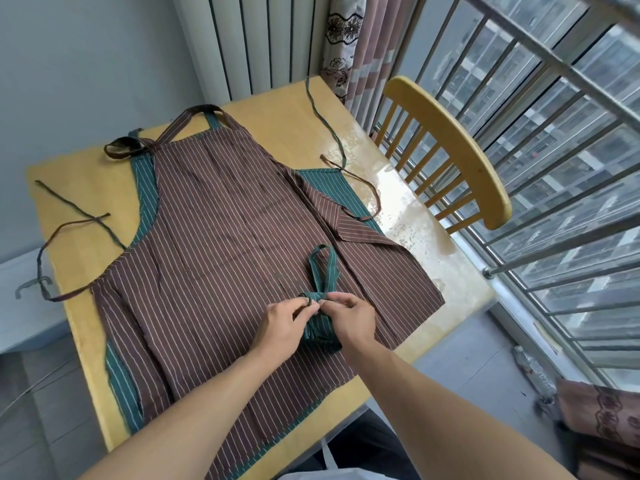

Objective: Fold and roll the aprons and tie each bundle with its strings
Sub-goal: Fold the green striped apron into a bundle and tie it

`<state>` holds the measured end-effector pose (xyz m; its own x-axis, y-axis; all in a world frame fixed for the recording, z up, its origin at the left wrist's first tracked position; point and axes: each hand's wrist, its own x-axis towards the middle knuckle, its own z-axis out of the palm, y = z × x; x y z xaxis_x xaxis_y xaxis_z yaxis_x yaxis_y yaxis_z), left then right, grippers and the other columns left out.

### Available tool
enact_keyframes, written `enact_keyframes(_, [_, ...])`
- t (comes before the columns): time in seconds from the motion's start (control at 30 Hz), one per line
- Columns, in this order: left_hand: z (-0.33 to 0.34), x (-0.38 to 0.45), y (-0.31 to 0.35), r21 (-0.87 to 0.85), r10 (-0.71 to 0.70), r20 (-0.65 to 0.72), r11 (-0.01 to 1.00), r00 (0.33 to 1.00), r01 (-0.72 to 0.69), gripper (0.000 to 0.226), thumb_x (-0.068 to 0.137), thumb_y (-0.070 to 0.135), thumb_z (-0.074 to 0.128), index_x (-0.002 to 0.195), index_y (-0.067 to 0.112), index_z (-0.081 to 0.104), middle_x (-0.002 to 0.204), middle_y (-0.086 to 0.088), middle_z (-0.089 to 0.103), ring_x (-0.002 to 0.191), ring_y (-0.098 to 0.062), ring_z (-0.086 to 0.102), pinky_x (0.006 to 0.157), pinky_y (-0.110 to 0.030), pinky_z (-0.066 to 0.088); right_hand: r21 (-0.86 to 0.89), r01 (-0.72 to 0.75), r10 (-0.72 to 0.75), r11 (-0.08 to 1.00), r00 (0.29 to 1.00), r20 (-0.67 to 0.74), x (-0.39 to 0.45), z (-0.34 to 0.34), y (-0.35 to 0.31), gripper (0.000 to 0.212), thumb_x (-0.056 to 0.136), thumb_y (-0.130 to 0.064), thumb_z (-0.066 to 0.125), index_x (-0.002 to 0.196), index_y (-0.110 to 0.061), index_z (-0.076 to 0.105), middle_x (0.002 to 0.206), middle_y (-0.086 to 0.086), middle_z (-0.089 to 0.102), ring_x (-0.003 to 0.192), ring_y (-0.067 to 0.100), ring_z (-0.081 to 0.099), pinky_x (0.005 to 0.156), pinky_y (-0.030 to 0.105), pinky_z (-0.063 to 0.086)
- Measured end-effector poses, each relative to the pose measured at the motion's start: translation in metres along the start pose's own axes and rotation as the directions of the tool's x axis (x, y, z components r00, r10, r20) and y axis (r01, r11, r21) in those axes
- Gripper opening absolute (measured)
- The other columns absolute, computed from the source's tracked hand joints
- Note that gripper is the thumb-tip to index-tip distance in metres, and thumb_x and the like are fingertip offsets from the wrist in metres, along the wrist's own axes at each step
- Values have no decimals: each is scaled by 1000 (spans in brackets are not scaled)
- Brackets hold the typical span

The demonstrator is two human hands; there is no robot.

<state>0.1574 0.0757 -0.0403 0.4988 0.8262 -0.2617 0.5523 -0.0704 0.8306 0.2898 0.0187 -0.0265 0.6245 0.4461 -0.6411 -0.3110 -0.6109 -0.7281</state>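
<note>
Both grips pinching green bundle (pixel 320 329) strings, atop brown apron (pixel 214 237)

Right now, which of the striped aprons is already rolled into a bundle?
The small green striped bundle pinched between the left hand and right hand; the brown striped apron and the green one under it still lie flat.

Table's left part: bare wood (pixel 86 188) is lying open, crossed by loose strings (pixel 74 220).
Right side: a chair (pixel 460 150) is standing just beside the table edge, blocking.
</note>
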Motion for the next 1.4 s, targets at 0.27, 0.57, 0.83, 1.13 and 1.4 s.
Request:
enact_keyframes(0.27, [3, 4, -1, -174, -153, 41, 972, 987, 158, 27, 104, 31, 52, 88, 21, 72, 79, 6, 73, 77, -7, 69, 81, -40, 59, -316, 156, -125, 936, 985, 116, 2, -1, 5, 8, 89, -25, 78, 85, -19, 75, 80, -4, 74, 74, 7, 68, 63, 15, 49])
enact_keyframes(0.57, [-10, 7, 2, 88, -44, 176, 996, 983, 29, 31, 106, 30, 48, 80, 23, 64, 66, -2, 64, 49, -1, 51, 61, -35, 54, -277, -21, -10, 961, 994, -109, 19, -6, 13, 20, 98, -34, 65, 94, -14, 67, 89, 3, 73, 82, 19, 70, 82, 44, 59])
enact_keyframes(0.83, [-16, 16, 7, 268, -4, 143, 963, 990, -35, 35, 104, 39, 50, 76, 22, 63, 66, 4, 62, 59, 0, 54, 66, -27, 48, -379, 289, -259, 879, 957, 130, 2, -26, 2, 8, 97, -25, 68, 93, -19, 69, 88, -6, 73, 79, 10, 70, 68, 25, 60])
enact_keyframes(1.13, [-15, 28, 9, 201, -66, 383, 979, 921, -13, 18, 102, 40, 55, 105, 42, 72, 81, -2, 72, 50, -15, 53, 51, -36, 46, -506, 863, -578, -3, 412, 705, 19, -40, -19, 14, 96, -31, 68, 104, -22, 75, 132, -1, 67, 124, 19, 56, 104, 34, 49])
enact_keyframes(1.4, [-15, 20, 21, 210, -123, 302, 976, 945, 60, 28, 92, 43, 69, 72, 24, 65, 61, 6, 57, 51, -9, 49, 51, -26, 39, -452, 605, -344, 655, 772, 534, 18, -27, -29, 10, 87, -26, 79, 85, -22, 70, 82, -5, 72, 76, 10, 66, 71, 32, 59])
